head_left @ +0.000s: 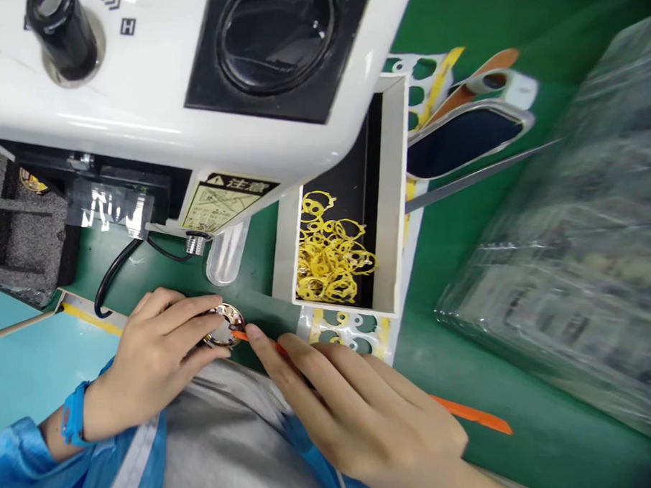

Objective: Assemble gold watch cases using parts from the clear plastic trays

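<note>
My left hand [163, 352] is closed on a small round watch movement [227, 324] with a shiny gold rim, gripping it by its left side with fingers above and thumb below. My right hand [359, 408] wraps around a thin orange tool [473, 414], whose back end sticks out past the palm. The tool's orange tip touches or hovers over the right part of the movement's face; I cannot tell which. Most of the tool's length is covered by my right fingers, so its exact kind is hidden.
A white-walled box [402, 197] holds several yellow ring-shaped pieces [331, 262]. Above my hands stands a white machine [153, 129] with a black cable [111, 271]. A foam tray [23, 235] is at left, a clear plastic-wrapped stack [569, 262] at right. Metal tweezers [478, 176] lie beyond the box.
</note>
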Demonstrator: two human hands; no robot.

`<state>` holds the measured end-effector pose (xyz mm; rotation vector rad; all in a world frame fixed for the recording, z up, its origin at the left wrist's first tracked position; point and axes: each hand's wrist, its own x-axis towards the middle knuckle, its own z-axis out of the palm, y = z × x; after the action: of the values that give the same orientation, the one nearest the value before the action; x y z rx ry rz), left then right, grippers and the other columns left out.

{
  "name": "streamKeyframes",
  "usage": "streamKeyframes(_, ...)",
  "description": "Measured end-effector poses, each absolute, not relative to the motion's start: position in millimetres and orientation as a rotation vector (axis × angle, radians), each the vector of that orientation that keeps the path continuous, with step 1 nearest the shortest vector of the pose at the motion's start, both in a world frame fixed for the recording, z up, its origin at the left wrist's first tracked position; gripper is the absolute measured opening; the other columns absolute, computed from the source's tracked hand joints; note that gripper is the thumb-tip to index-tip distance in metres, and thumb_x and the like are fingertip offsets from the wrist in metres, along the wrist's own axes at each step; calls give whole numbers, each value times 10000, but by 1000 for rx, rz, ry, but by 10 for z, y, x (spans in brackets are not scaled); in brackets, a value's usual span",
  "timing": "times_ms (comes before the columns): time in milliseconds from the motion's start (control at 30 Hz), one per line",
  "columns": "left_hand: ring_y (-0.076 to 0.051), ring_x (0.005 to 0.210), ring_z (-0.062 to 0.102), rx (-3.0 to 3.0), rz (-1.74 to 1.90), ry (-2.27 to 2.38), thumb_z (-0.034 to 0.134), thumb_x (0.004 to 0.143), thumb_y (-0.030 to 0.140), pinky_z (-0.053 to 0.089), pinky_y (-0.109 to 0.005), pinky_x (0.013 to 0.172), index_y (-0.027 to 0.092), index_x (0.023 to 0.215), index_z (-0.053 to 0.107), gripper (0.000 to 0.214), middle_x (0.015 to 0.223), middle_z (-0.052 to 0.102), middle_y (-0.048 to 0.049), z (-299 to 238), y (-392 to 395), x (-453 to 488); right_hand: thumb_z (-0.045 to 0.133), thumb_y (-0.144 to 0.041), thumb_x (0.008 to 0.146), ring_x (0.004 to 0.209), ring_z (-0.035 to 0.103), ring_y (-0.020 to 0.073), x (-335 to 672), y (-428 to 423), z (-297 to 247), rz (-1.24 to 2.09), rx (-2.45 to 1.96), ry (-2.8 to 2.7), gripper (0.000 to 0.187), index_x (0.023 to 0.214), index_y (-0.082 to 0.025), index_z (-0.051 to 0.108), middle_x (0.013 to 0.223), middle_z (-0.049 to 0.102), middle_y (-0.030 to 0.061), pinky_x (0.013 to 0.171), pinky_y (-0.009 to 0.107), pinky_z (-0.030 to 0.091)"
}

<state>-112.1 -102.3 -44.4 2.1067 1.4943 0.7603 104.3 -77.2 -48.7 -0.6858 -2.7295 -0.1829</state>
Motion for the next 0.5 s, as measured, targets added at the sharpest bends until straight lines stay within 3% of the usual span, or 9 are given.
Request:
streamKeyframes(133, -204, 850, 599, 2065, 773, 1454, 672, 870, 269, 564, -360, 733, 174, 1005, 697, 167, 1143, 726, -97, -407, -1024, -1157, 481, -80, 892, 691, 561, 175, 1096, -802, -439, -189, -734, -2718, 296, 1140, -51, 640, 815, 676, 105, 628, 299, 397)
streamKeyframes(333, -200, 870, 609, 2028, 831, 1500, 645, 873, 120, 562, -357, 739, 177, 981, 696, 133, 1147, 721, -104, -409, -1030, -1148, 474, -99, 915, 719, 572, 181, 1165, -876, -433, -92, -835, -2679, 301, 1179, -76, 619, 829, 691, 94, 653, 300, 428)
streamKeyframes(500, -236, 962, 613, 2158, 665, 1481, 658, 879, 223, 556, -389, 800, 153, 1109, 652, 240, 1163, 667, -149, -352, -1001, -1194, 495, -67, 928, 678, 568, 179, 1171, -939, -418, 8, -954, -2526, 259, 1166, -69, 597, 815, 693, 82, 644, 307, 431)
